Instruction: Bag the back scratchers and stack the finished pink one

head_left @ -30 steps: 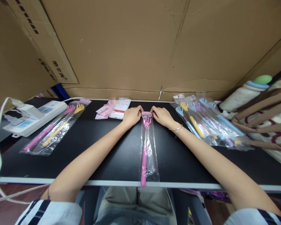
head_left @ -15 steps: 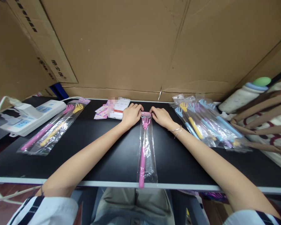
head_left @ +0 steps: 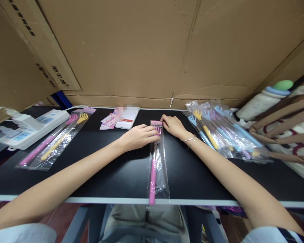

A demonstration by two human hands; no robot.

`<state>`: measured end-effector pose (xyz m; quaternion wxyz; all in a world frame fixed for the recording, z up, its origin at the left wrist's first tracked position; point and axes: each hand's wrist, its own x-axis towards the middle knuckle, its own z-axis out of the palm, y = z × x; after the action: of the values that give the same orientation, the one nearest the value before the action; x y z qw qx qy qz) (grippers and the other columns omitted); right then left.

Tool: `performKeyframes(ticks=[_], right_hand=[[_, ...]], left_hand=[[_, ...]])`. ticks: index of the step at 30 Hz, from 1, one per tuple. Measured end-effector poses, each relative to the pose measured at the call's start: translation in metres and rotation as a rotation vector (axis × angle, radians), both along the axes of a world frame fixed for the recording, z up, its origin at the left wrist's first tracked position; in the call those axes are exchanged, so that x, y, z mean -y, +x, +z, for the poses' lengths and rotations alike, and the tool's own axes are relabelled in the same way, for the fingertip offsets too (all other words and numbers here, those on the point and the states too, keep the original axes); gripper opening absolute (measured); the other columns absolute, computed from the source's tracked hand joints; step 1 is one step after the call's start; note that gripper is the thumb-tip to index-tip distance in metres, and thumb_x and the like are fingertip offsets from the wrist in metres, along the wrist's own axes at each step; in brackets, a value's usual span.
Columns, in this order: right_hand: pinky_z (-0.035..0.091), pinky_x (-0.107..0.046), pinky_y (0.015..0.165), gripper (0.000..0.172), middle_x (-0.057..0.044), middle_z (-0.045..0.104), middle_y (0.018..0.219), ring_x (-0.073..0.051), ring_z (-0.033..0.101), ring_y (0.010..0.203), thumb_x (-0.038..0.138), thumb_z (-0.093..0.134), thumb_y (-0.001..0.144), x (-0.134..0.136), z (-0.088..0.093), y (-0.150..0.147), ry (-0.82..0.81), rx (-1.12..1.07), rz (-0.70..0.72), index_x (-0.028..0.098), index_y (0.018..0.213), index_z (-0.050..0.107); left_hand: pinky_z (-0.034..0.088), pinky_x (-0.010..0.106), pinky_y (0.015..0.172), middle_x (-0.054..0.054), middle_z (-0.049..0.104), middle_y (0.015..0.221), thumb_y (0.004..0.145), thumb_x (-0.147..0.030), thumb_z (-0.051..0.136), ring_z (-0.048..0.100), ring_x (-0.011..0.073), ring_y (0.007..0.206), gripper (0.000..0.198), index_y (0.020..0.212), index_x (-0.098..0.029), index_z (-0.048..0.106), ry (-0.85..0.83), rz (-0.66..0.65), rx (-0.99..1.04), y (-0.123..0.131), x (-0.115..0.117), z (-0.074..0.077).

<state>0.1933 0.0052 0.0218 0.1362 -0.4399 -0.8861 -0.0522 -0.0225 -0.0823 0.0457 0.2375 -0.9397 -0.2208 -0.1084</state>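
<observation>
Centrally, at the pale front rim of a black tabletop (head_left: pixel 111 179): butt end of a pink back scratcher (head_left: pixel 153 168), laid lengthwise inside a clear bag (head_left: pixel 163 172). Judged light, with a stiff handle and thin rod; bag film likely limp, slick and apt to slide on the smooth surface. Surest hold probably around the thick handle, through the film; slim prongs of the head likely easiest to bend, so better spared hard pressure.

Farther up, across the scratcher's head: left hand (head_left: pixel 140 136), palm down, fingers extended and slightly parted above the prongs; pressing or merely hovering, not discernible. Just beyond, at the bag's top: pink header card (head_left: pixel 156 123), probably thin and easily creased, best steadied flat by a corner. At the card's right end: right hand (head_left: pixel 174 126), fingers curled, thumb and forefinger close together; pinch or simple contact, impossible to tell.

Toward the left side: two bagged scratchers (head_left: pixel 53 147), pink and yellow, beside a white power strip (head_left: pixel 31 135). Toward the right: overlapping bags of colored scratchers (head_left: pixel 225 135). Beyond the left hand: printed cards (head_left: pixel 107 122) and a phone (head_left: pixel 132 115). Farthest: cardboard wall (head_left: pixel 129 54).
</observation>
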Motion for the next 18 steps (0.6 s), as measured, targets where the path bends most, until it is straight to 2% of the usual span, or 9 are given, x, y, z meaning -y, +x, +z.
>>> performKeyframes(ticks=[4, 9, 14, 18], right_hand=[[0.035, -0.028, 0.075, 0.019, -0.006, 0.07, 0.098, -0.02, 0.064, 0.088, 0.017, 0.042, 0.091, 0.0, 0.0, 0.0, -0.007, -0.013, 0.007, 0.018, 0.105, 0.055], [0.035, -0.028, 0.074, 0.018, -0.005, 0.071, 0.097, -0.02, 0.064, 0.089, 0.018, 0.043, 0.092, 0.002, 0.002, 0.001, -0.007, -0.017, 0.007, 0.018, 0.104, 0.056], [0.035, -0.028, 0.075, 0.018, -0.006, 0.071, 0.098, -0.02, 0.064, 0.089, 0.018, 0.043, 0.092, 0.002, 0.002, 0.0, -0.018, -0.011, -0.003, 0.018, 0.104, 0.056], [0.035, -0.028, 0.075, 0.017, -0.005, 0.071, 0.097, -0.02, 0.064, 0.088, 0.019, 0.042, 0.092, 0.003, 0.003, -0.001, -0.007, -0.005, -0.002, 0.019, 0.103, 0.056]], left_hand=[[0.042, 0.025, 0.088, 0.001, 0.064, 0.123, 0.095, -0.013, 0.042, 0.056, 0.0137, 0.117, 0.034, 0.123, -0.027, 0.055, -0.002, -0.083, -0.024, -0.013, 0.015, 0.0], [0.044, 0.025, 0.093, 0.0, 0.064, 0.125, 0.094, -0.009, 0.04, 0.058, 0.0122, 0.115, 0.037, 0.123, -0.027, 0.055, 0.101, -0.175, -0.119, -0.014, 0.025, -0.001], [0.046, 0.023, 0.094, 0.0, 0.069, 0.115, 0.093, -0.009, 0.041, 0.06, 0.0103, 0.11, 0.033, 0.117, -0.026, 0.057, 0.067, -0.214, -0.129, -0.004, 0.028, -0.001], [0.049, 0.021, 0.086, 0.0, 0.072, 0.106, 0.093, -0.009, 0.041, 0.064, 0.0096, 0.097, 0.028, 0.107, -0.024, 0.061, 0.15, -0.305, -0.057, 0.0, 0.024, -0.004]])
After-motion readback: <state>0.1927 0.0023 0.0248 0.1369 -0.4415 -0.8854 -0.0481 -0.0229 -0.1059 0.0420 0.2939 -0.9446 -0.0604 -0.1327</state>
